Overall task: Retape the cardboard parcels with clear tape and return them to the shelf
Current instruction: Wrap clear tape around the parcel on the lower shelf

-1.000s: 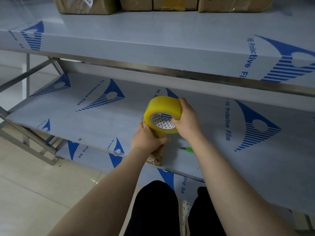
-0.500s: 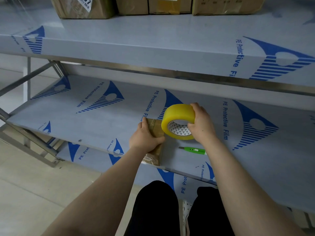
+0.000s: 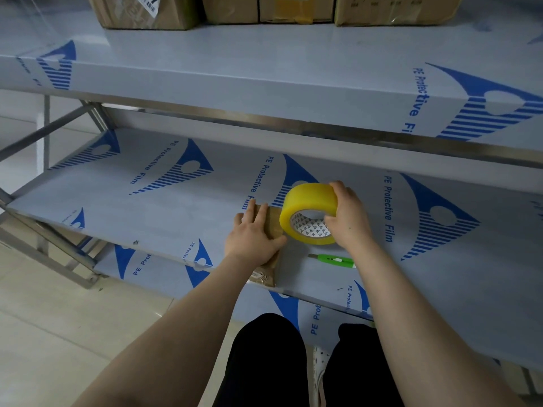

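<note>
Tape roll (image 3: 305, 201) farther right, right hand (image 3: 348, 221) around it; left hand (image 3: 249, 239) atop parcel (image 3: 274, 223).

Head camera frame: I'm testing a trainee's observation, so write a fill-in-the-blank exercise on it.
The right hand grips a ____ tape roll. The left hand presses on the small parcel, just ____ of the tape roll. A ____ cutter lies on the shelf.
Missing: yellow; left; green.
</note>
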